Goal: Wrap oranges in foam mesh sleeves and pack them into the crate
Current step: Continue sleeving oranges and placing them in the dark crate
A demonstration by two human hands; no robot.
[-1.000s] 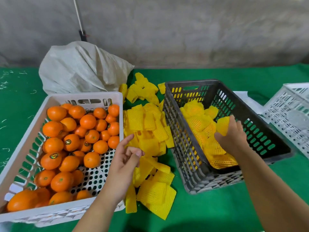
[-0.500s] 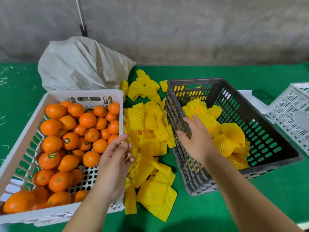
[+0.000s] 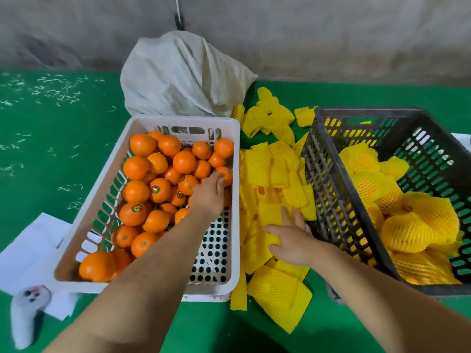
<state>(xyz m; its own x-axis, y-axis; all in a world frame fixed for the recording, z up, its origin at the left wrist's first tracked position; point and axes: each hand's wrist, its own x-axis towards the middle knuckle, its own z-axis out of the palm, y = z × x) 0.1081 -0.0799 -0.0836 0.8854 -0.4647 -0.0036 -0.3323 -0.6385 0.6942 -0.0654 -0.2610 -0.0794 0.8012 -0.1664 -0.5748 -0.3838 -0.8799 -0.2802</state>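
From the head view, the left hand reaches into the white crate, fingers loosely curled over an orange at its right wall; whether it grips, I cannot tell. The right hand lies spread on the foam mesh sleeves between the 2 crates. The orange looks firm and smooth, best cupped around its middle; sleeves look light and soft.

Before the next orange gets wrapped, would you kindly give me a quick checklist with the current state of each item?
1. Left hand reaches an orange in the white crate: ok.
2. Orange gripped: cannot tell.
3. Right hand on the foam mesh sleeves: ok.
4. One sleeve singled out: cannot tell.
5. Room in the black crate beside the wrapped oranges: ok.
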